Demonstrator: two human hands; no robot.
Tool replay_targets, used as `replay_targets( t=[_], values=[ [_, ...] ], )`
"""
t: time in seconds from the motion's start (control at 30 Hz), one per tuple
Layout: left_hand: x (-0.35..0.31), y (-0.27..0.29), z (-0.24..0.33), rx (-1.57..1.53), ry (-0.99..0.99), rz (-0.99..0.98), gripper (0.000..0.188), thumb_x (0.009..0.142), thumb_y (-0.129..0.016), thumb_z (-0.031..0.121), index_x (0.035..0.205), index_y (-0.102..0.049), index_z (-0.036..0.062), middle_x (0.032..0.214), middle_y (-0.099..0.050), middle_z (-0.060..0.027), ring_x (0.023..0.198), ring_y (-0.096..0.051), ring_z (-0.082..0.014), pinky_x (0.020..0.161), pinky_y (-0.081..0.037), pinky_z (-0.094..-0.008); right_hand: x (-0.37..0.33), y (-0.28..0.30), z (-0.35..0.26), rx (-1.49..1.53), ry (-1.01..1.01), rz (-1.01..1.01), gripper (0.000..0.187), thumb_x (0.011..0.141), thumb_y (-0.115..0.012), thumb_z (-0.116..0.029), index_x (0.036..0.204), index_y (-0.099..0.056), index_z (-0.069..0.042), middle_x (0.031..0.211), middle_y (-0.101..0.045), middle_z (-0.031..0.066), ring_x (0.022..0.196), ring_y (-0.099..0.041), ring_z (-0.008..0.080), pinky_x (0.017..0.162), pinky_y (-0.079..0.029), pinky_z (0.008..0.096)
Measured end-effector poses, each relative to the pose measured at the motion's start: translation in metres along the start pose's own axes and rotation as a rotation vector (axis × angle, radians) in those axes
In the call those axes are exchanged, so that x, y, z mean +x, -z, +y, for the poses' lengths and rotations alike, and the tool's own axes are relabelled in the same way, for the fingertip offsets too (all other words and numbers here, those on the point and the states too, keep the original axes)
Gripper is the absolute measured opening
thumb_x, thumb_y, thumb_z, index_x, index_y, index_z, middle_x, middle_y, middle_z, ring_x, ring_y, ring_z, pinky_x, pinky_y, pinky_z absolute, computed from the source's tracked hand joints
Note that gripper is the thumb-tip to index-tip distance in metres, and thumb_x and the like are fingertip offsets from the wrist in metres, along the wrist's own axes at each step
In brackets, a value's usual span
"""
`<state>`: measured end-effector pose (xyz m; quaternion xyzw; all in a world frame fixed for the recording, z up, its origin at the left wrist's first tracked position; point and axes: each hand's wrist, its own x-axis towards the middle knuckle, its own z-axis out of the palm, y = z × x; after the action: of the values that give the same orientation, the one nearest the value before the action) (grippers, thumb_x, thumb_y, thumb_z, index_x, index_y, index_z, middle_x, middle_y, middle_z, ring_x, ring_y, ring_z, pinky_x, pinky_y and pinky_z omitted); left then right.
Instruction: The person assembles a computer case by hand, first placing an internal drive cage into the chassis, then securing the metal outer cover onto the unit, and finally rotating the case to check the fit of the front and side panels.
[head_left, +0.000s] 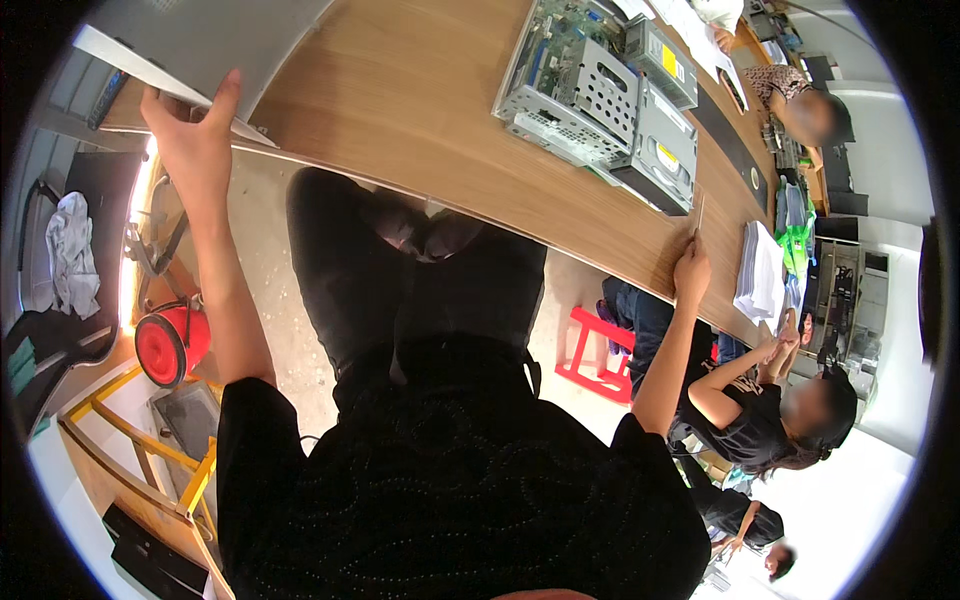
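Note:
My left hand [192, 130] grips the near edge of a flat grey metal panel [225, 40] at the far left of the table. The thumb lies against the panel and the fingers curl around its edge, partly hidden. Near the table's front edge on the right, my right hand [692, 270] is closed around a thin, rod-like tool [700, 215] that points away from me. Its kind is too small to make out. Beyond that hand stands an opened computer case [510, 90], with a perforated metal drive bracket [607, 88], an optical drive [662, 150] and a power supply [662, 60] showing.
The wooden table [390, 90] runs across the top. A paper stack [760, 270] lies at its right end, near a seated person [750, 410]. Another person [800, 110] sits across. On the floor are a red stool [595, 355] and a red round object [170, 343].

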<state>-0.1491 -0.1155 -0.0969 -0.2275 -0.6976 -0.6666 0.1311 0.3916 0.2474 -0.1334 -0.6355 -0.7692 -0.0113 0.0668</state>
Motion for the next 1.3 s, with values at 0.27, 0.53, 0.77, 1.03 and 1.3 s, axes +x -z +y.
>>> replay_targets(
  t=[0.27,0.53,0.77,1.03,1.3],
  values=[
    [-0.003,-0.004,0.003,0.023,0.061,-0.018,0.074,0.080,-0.077,0.013,0.133,-0.030,-0.0096,0.115,-0.058,-0.0191,0.106,-0.057,-0.0207,0.089,-0.046,-0.0302,-0.002,0.049,-0.123,0.395,0.555,0.409,0.033,0.091,-0.058,-0.010,0.122,-0.060,-0.003,0.113,-0.066,0.0196,0.104,-0.063,0.0362,0.091,-0.047,0.0420],
    [-0.004,0.000,0.005,0.083,0.042,-0.060,0.073,0.082,-0.075,0.009,0.135,-0.028,-0.0085,0.128,-0.050,-0.0199,0.116,-0.053,-0.0239,0.099,-0.042,-0.0326,-0.038,0.039,-0.295,0.411,1.091,0.278,0.030,0.086,-0.064,-0.020,0.110,-0.063,-0.003,0.114,-0.064,0.0151,0.114,-0.055,0.0348,0.101,-0.039,0.0470],
    [-0.008,-0.003,0.008,0.098,0.041,-0.030,0.073,0.082,-0.075,0.009,0.136,-0.028,-0.0073,0.129,-0.049,-0.0201,0.119,-0.050,-0.0242,0.101,-0.040,-0.0341,-0.049,0.019,-0.313,0.539,0.920,0.320,0.023,0.083,-0.068,-0.027,0.079,-0.064,-0.004,0.069,-0.061,0.0124,0.074,-0.059,0.0331,0.094,-0.039,0.0490],
    [-0.015,-0.005,0.006,0.055,0.005,-0.008,0.075,0.079,-0.076,0.007,0.136,-0.029,-0.0048,0.130,-0.047,-0.0226,0.117,-0.052,-0.0267,0.100,-0.041,-0.0362,-0.078,0.038,-0.185,0.658,1.112,0.141,0.017,0.075,-0.061,-0.008,0.058,-0.057,-0.005,0.054,-0.049,0.0061,0.053,-0.049,0.0241,0.093,-0.043,0.0445],
    [-0.018,-0.008,0.009,0.114,-0.001,-0.024,0.070,0.082,-0.075,0.008,0.133,-0.029,-0.0059,0.127,-0.050,-0.0200,0.114,-0.052,-0.0233,0.099,-0.039,-0.0330,-0.070,0.061,-0.075,0.724,0.849,-0.052,0.035,0.086,-0.054,-0.012,0.054,-0.059,0.000,0.053,-0.056,0.0076,0.053,-0.053,0.0225,0.089,-0.047,0.0470]
  ],
)
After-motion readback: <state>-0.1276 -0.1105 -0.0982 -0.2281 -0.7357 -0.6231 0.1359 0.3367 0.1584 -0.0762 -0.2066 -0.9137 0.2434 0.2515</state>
